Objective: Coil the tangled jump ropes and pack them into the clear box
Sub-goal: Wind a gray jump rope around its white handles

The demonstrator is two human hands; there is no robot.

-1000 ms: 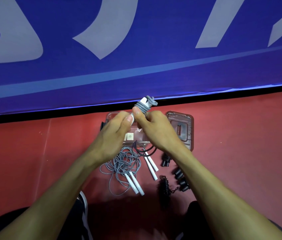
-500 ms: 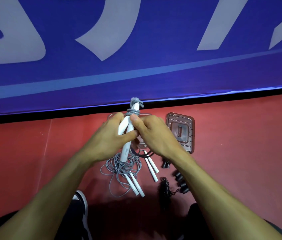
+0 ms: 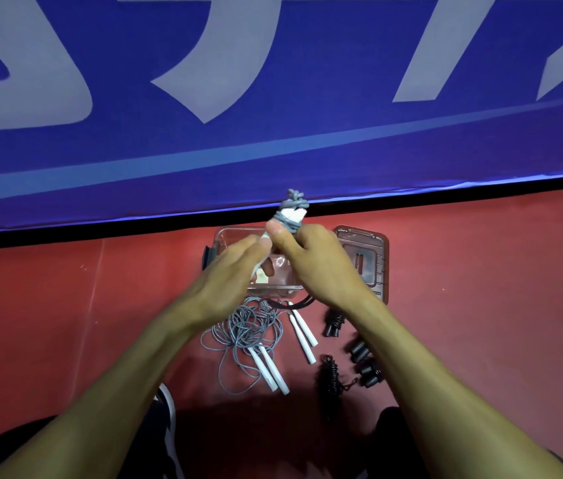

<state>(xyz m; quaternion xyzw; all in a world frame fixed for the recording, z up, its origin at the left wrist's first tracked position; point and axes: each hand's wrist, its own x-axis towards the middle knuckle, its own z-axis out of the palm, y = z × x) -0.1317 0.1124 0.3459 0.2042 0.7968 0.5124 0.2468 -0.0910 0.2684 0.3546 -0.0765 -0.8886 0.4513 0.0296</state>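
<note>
Right hand pinches the coiled grey rope above the clear box. Left hand — fingers extended — touches its handles.

Red floor spans your view; thin pale line runs near-to-far at left. Blue banner with large grey lettering and lighter blue stripe fills far side. Black gap separates banner base from floor. Dark shoe with white stripe sits at near edge, left of centre.
</note>
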